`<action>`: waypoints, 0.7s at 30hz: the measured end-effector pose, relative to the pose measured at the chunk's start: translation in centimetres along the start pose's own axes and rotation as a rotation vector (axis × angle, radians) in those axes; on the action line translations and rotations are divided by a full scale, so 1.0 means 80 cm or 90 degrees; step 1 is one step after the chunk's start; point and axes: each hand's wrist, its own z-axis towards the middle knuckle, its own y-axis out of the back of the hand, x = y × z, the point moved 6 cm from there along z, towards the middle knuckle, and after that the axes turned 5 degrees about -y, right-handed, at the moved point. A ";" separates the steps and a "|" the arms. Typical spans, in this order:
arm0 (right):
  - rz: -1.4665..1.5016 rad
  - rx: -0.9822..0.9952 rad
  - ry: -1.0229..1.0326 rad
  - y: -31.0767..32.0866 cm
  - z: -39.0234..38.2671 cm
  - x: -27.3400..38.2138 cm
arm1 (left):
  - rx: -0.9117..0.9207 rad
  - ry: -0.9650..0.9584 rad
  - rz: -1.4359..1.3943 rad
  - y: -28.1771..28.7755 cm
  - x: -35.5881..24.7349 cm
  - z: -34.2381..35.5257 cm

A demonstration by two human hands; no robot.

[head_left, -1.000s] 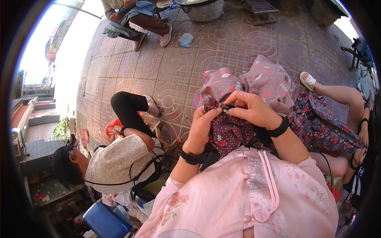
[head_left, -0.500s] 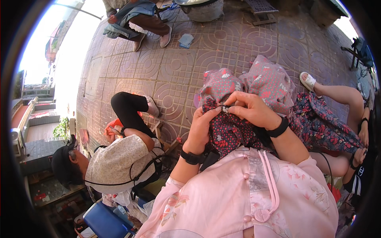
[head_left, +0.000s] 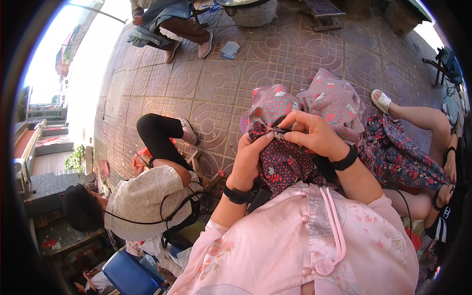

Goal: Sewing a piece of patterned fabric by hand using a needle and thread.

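Pink floral blouse (head_left: pixel 305 250) nearest the camera, both forearms rising out of it toward the work. Black band on each wrist. Left hand (head_left: pixel 251 157) raised, fingers curled, pinching the near edge of a dark red-dotted patterned cloth (head_left: pixel 280 162). Right hand (head_left: pixel 314 135) bent over from the other side, thumb and forefinger nipped together on the same edge. Both hands closed on the fabric, fingertips almost meeting, a thin dark line between them; too small to tell what it is. Cloth bunched between and below the hands, its dark part falling toward the blouse, its grey-pink part (head_left: pixel 314 101) puffed up just beyond the knuckles.

To the left, lower, a seated person in a speckled beige top (head_left: pixel 142 199), black-trousered knee up. To the right, another person's bare legs and a white sandal (head_left: pixel 381 101). Underfoot, reddish patterned paving tiles (head_left: pixel 216 83). Far off, someone seated at the top edge, a folded blue rag (head_left: pixel 229 49) on the tiles beside them.
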 end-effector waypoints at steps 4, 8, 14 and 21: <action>-0.016 0.012 0.014 -0.001 -0.001 -0.004 | -0.003 -0.009 0.023 -0.002 0.000 -0.001; -0.030 0.029 0.025 -0.002 0.000 -0.004 | 0.001 -0.006 0.061 -0.003 -0.001 -0.002; -0.009 0.033 0.021 -0.003 -0.002 -0.004 | 0.020 -0.002 0.111 -0.001 0.001 -0.001; -0.025 0.025 0.024 -0.003 -0.004 -0.003 | 0.023 0.021 0.122 -0.003 0.000 -0.002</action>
